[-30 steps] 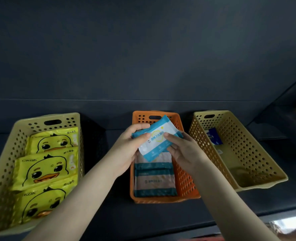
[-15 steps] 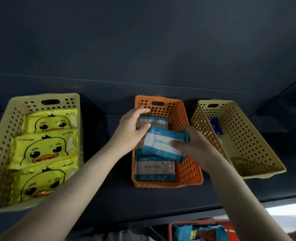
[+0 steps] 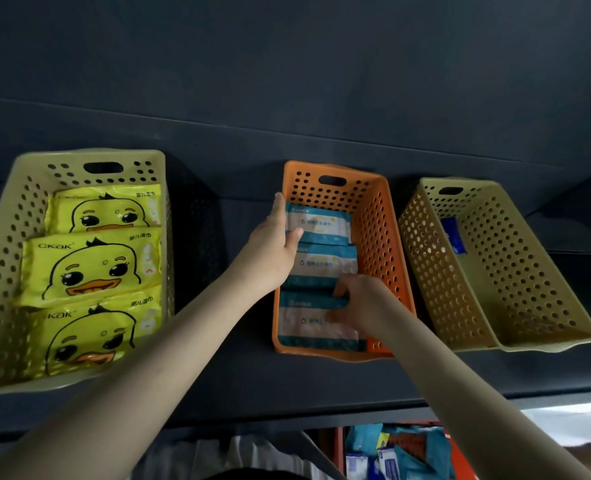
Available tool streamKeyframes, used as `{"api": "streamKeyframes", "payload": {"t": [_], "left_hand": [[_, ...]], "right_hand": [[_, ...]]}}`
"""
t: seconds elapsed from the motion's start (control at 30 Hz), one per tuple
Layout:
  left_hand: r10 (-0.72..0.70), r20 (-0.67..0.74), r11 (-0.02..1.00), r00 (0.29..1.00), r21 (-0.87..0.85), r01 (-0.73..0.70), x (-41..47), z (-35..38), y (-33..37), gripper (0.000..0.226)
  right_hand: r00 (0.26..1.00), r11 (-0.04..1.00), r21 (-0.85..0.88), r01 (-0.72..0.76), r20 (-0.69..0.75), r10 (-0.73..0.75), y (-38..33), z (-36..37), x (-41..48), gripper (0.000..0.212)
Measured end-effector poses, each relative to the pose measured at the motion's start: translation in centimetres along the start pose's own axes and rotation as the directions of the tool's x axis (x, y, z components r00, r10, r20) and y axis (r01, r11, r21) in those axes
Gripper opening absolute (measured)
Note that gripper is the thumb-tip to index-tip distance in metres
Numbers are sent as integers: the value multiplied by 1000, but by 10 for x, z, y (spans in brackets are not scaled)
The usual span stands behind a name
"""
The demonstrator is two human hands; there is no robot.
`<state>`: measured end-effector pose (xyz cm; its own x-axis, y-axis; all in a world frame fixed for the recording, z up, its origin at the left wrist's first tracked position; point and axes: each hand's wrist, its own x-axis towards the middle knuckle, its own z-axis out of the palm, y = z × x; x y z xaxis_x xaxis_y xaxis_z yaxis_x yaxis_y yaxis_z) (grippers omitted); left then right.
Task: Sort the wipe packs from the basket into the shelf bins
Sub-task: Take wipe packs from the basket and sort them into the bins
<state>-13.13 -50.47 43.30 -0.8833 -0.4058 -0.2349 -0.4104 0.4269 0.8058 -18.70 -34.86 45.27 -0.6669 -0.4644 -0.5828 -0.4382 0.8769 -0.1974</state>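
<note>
Teal rear pack (image 3: 325, 223) gripped by left hand (image 3: 270, 245); front pack (image 3: 304, 329) by right hand (image 3: 360, 303).

The head view looks forward and down, close over the shelf (image 3: 287, 386).

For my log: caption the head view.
Left hand and right hand grip teal wipe packs in the orange bin, beside the yellow bin of duck packs.

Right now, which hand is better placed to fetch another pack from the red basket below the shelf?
Right, probably: right hand grips the near teal wipe pack at the orange plastic bin's front, nearest the red basket; left hand reaches deeper.
</note>
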Motion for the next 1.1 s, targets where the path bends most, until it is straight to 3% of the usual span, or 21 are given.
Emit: {"api": "streamKeyframes", "payload": {"t": [0.2, 0.33, 0.5, 0.67, 0.77, 0.9, 1.0, 1.1], "left_hand": [[-9, -20, 1000, 1000, -17, 9, -5, -1, 5, 67], [-26, -16, 999, 1000, -30, 26, -6, -1, 5, 66], [-52, -24, 998, 998, -23, 52, -6, 0, 5, 65], [-34, 24, 995, 999, 97, 31, -18, -14, 14, 68], [5, 1, 988, 1000, 157, -5, -42, -33, 15, 70], [198, -49, 972, 979, 140, -189, -100, -56, 6, 54], [336, -69, 938, 940, 121, -326, -151, -64, -16, 39], [397, 24, 916, 918, 52, -398, -196, -60, -53, 31]], "right_hand": [[973, 988, -44, 145, -175, -151, 9, 8, 6, 44], [953, 963, -58, 263, -139, -269, 15, 6, 14, 34], [943, 949, -103, 297, -123, -308, 19, 7, 24, 30], [934, 946, 121, 301, -239, -266, 20, 2, 7, 30], [866, 898, 158, 410, -377, -329, 15, -8, -26, 31], [726, 880, 198, 431, -655, -208, 1, 4, -82, 27], [631, 874, 242, 421, -770, -91, -12, 44, -124, 21], [635, 843, 366, 394, -772, 39, -28, 106, -169, 17]]}}
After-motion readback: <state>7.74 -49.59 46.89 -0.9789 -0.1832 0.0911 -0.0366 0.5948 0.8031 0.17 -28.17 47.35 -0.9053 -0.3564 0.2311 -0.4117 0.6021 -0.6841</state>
